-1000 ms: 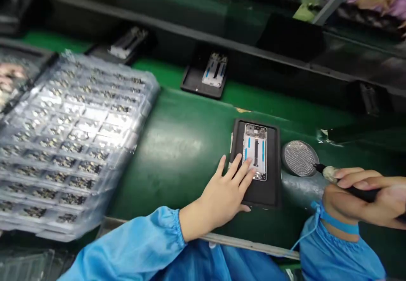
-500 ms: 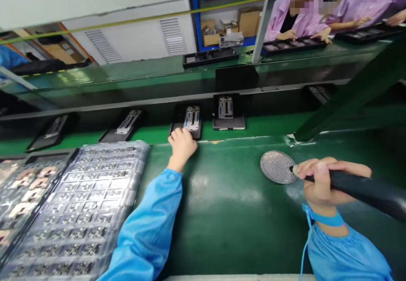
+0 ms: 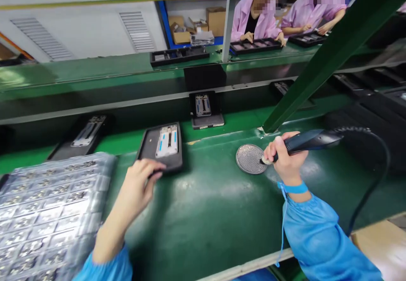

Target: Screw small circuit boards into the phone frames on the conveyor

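My left hand (image 3: pixel 138 185) is closed on the near edge of a black tray (image 3: pixel 147 143), which lies partly over the bench's far edge. In it rests a silver phone frame (image 3: pixel 168 140) with blue strips and a dark centre piece. My right hand (image 3: pixel 287 162) is wrapped around a black electric screwdriver (image 3: pixel 309 140), held nearly level with its tip pointing left. That tip is at the rim of a round metal plate (image 3: pixel 251 159) with a grid of small holes. A blue band circles my right wrist.
Clear plastic component trays (image 3: pixel 60 217) are stacked at left. Other phone-frame trays (image 3: pixel 207 122) stand on the green line behind. A slanted green post (image 3: pixel 320 67) rises beyond the plate; the screwdriver's cable (image 3: pixel 382 175) loops down at right. Two people in pink work across the line.
My left hand has drawn the black tray with the phone frame toward me from the line onto the bench edge. My right hand still holds the screwdriver by the plate. The view has shifted right.
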Available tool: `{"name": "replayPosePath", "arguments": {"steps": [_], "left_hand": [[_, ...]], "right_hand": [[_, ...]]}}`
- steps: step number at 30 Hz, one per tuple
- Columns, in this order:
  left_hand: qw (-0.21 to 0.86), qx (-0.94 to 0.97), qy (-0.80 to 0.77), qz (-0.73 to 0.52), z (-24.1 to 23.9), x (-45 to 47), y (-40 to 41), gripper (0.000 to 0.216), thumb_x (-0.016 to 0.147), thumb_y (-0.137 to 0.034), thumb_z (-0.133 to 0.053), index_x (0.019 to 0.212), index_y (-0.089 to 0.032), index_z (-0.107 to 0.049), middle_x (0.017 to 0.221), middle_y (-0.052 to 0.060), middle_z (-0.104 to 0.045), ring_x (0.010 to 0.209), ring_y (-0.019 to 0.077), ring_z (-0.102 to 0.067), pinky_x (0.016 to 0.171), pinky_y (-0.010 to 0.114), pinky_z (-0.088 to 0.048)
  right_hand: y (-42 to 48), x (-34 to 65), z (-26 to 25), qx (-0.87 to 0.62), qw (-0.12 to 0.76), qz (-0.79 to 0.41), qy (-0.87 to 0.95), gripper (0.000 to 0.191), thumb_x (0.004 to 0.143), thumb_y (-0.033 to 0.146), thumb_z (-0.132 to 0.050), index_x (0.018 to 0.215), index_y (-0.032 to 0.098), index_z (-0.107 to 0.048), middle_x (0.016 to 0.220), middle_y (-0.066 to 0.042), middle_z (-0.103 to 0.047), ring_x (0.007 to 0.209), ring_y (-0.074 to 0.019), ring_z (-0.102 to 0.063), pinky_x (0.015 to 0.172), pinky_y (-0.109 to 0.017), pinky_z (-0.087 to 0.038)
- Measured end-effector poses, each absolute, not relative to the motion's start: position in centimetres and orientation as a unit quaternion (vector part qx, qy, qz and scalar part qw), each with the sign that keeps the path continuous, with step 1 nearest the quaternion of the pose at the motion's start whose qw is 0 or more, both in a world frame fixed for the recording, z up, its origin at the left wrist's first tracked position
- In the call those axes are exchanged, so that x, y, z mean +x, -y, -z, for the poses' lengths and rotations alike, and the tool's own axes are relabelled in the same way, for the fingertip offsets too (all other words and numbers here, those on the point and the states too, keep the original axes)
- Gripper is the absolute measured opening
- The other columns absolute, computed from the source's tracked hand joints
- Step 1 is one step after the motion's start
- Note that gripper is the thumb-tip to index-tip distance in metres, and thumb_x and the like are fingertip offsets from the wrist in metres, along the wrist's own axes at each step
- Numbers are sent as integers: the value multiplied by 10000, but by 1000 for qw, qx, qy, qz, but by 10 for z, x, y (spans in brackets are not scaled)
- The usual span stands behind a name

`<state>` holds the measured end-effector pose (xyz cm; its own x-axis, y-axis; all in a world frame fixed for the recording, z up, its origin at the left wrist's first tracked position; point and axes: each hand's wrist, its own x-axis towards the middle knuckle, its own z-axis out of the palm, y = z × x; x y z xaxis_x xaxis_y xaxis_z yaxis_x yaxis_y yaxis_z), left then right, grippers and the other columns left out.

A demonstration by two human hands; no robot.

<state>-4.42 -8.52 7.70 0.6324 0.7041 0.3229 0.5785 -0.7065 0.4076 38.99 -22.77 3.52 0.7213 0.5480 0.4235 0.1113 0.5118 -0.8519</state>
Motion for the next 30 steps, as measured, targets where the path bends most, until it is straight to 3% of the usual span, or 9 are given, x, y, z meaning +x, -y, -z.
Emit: {"name": "replayPosePath", "arguments": {"steps": [5,8,13,16,19,25,30], "left_hand": [[182,919,-268,-225,-41,-66,200,288,1304,-192,-621,1345,-316,-877,1185,23,-926,1012,221,-880,891,319,-670],[204,918,-269,-208,-26,-59,236,282,1324,-230,-627,1357,-325,-890,1249,33,-930,1057,224,-877,954,344,-688],[139,887,-369,-238,-3,-55,182,346,1356,-407,-591,1518,-348,-891,1633,130,-890,1551,384,-818,1308,599,-654],[135,868,-426,-219,8,-48,127,494,1340,-538,-583,1734,-333,-800,1948,170,-697,1843,475,-621,1487,765,-557],[182,876,-405,-186,13,-33,98,602,1333,-596,-570,1830,-292,-723,2069,180,-556,1967,480,-474,1572,796,-495],[224,901,-337,-157,12,15,124,608,1349,-520,-578,1895,-278,-692,2104,173,-499,2001,450,-416,1639,776,-414],[276,893,-323,-149,2,57,149,525,1340,-419,-637,1836,-303,-763,1972,162,-657,1850,419,-565,1538,692,-513]], "right_hand": [[243,389,-37,-474,790,-146,361,508,1087,540,-1056,1132,320,-601,645,160,-594,412,-107,-510,460,-248,-546],[245,389,-37,-480,778,-158,373,498,1095,527,-1048,1130,322,-597,647,157,-595,412,-109,-503,452,-248,-536],[244,391,-34,-496,766,-167,372,537,1070,558,-1065,1124,325,-585,641,157,-592,406,-112,-498,440,-253,-530],[244,390,-32,-503,762,-169,371,573,1051,584,-1080,1129,329,-573,637,162,-595,406,-114,-506,444,-254,-539],[244,389,-31,-506,756,-173,377,581,1052,587,-1084,1135,330,-569,635,163,-599,407,-113,-507,447,-255,-543],[246,389,-36,-507,741,-183,401,563,1069,581,-1070,1089,320,-572,651,148,-616,421,-115,-532,452,-258,-556],[253,381,-62,-488,759,-152,403,529,1060,558,-1085,1088,320,-613,650,138,-618,416,-121,-528,460,-269,-568]]}}
